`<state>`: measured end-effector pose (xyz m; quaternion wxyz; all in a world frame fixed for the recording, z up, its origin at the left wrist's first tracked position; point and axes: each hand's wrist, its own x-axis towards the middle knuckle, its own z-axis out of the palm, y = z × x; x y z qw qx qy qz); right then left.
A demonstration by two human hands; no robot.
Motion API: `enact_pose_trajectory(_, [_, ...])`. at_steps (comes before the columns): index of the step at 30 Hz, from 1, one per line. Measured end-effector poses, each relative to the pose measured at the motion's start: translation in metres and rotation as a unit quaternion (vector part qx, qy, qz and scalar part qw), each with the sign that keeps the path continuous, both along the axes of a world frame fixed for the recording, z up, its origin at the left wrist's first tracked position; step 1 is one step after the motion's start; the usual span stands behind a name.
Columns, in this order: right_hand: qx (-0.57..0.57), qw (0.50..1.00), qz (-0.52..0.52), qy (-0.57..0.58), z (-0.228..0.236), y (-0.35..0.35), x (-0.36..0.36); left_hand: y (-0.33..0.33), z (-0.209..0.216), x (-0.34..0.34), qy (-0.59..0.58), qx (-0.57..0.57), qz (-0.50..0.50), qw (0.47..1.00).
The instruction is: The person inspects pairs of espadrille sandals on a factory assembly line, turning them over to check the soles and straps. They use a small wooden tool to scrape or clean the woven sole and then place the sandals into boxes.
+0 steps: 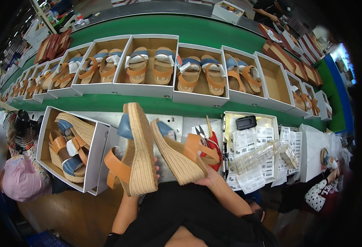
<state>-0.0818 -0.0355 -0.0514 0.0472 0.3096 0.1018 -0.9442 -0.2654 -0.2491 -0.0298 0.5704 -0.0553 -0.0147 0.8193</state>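
Observation:
A wedge sandal (142,152) with a woven rope sole, blue toe strap and tan ankle strap is in my left hand (156,168). Most of that hand is hidden behind the sole; only some fingertips show past its edge. My right hand (207,178) grips the heel end of a matching wedge sandal (181,158), tilted with its toe up to the left. The two sandals are held side by side above the metal worktop (170,122). Beside my left arm, a white shoe box (95,160) holds another pair of blue and tan wedge sandals (72,150).
White boxes of sandals (148,88) line the green conveyor (123,103); one box (273,80) holds no shoes. Scissors (201,133) and a red pouch (215,150) lie near a tray of label sheets (250,144). A fan (20,129) stands left. Other people work on both sides.

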Motion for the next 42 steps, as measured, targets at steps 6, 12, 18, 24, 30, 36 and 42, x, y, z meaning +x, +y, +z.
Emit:
enact_pose_trajectory(6, [0.061, 0.996, -0.056, -0.034, 0.068, -0.008, 0.023, -0.006, -0.019, 0.005, 0.005, -0.027, 0.024, 0.999])
enact_pose_trajectory(12, [0.376, 0.921, -0.046, -0.094, 0.052, -0.021, 0.03, -0.002, -0.022, 0.006, 0.009, -0.02, 0.007, 1.0])
enact_pose_trajectory(18, [0.412, 0.891, -0.187, -0.039, 0.043, -0.006, 0.05, -0.006, -0.004, 0.005, 0.007, -0.024, 0.008, 1.0])
enact_pose_trajectory(24, [0.424, 0.857, -0.292, 0.013, 0.061, 0.027, 0.065, 0.012, 0.005, 0.008, -0.007, -0.04, -0.036, 0.999])
enact_pose_trajectory(30, [0.449, 0.771, -0.451, -0.019, 0.125, 0.161, 0.078, 0.013, -0.025, -0.003, 0.123, -0.049, -0.088, 0.987])
enact_pose_trajectory(36, [0.603, 0.672, -0.382, -0.198, 0.129, 0.377, 0.115, 0.032, -0.006, 0.003, -0.078, -0.089, -0.092, 0.989])
enact_pose_trajectory(42, [0.619, 0.666, -0.095, -0.406, 0.077, 0.489, 0.14, 0.065, 0.007, 0.004, -0.041, -0.145, -0.139, 0.979])
